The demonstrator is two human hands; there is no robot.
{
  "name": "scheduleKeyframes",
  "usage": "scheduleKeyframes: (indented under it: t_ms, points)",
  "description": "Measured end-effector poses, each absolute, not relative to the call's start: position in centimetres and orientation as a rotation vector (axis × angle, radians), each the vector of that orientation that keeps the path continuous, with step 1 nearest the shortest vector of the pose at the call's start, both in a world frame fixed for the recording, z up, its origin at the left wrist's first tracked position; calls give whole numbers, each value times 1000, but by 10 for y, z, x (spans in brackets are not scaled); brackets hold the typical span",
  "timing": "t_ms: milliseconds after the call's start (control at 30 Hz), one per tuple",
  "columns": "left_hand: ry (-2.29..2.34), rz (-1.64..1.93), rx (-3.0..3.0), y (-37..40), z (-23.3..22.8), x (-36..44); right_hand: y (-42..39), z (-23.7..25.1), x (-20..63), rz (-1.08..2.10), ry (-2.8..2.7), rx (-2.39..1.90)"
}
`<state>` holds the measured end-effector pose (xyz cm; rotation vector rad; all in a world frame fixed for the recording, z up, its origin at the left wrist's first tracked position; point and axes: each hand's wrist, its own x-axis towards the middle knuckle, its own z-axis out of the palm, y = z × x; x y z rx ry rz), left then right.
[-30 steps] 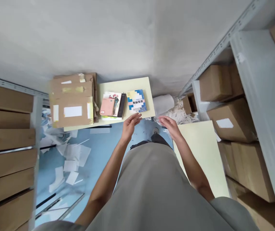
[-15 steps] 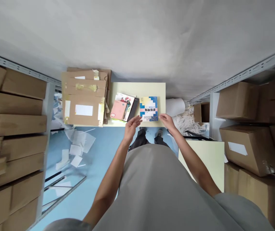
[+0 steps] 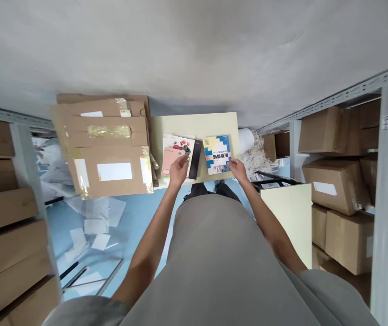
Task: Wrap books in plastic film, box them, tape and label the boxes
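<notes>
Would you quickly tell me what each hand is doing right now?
Left hand: fingers resting on the pink book, grip cannot be told.
Right hand: fingers on the blue book at its near corner, grip unclear.

Table (image 3: 194,122) against wall, straight ahead of person. Flattened cartons (image 3: 105,145) stacked on table's left end, overhanging near edge. Pile of books (image 3: 177,156) mid-table, just right of cartons; left hand (image 3: 178,170) on pile's near edge. Single book (image 3: 217,154) right of pile, apart from it; right hand (image 3: 238,170) at its near right corner. Paper roll (image 3: 246,138) right of table. Shelves with boxes (image 3: 330,190) far right; paper scraps (image 3: 95,222) on floor, left.
</notes>
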<state>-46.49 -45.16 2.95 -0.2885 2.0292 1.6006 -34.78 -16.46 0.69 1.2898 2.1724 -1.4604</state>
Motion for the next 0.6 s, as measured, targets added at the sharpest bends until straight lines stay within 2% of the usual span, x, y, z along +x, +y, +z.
scheduleKeyframes:
  t_ms: [167,300,600]
  points:
    - [2399,1246,-181,-494,13,-485,-202,8,-373,-1603,2128,1052]
    - [2456,994,-137,-501,3,-485,-233,2,-404,-1590,2143,941]
    - [2442,1081,-151,-468,-7,-477,-300,-10,-435,-1396,2047,725]
